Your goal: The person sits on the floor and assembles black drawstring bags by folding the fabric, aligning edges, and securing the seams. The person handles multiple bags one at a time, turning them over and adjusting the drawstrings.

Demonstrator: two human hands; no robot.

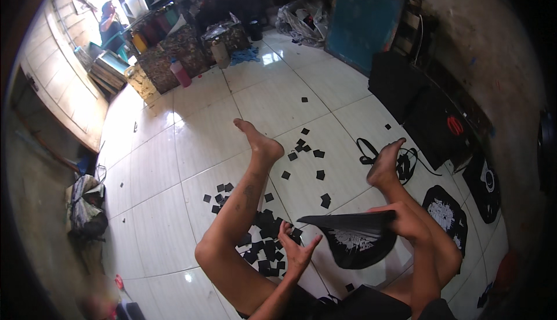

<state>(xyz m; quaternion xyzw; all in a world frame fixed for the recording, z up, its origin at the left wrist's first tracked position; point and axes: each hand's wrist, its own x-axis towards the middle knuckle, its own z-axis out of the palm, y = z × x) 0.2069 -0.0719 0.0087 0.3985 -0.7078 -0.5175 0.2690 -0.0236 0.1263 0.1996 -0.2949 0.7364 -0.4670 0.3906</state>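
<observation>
My right hand (405,221) grips the edge of a black cloth piece with a white print (354,242), which hangs folded over between my legs. The top part looks like several layers. My left hand (297,251) is raised just left of the cloth, palm up, thumb and fingers apart, holding nothing. Below and beside it many small black squares (268,230) lie heaped on the floor by my left leg. More black squares (319,153) are scattered farther out between my feet.
Another printed black piece (442,213) lies right of my right leg. Black straps (406,166) tangle around my right foot. Red handles (455,125) rest on dark cloth (400,88) by the wall. A pink bottle (180,73) and blue board (365,24) stand farther back; a person (110,27) is outside.
</observation>
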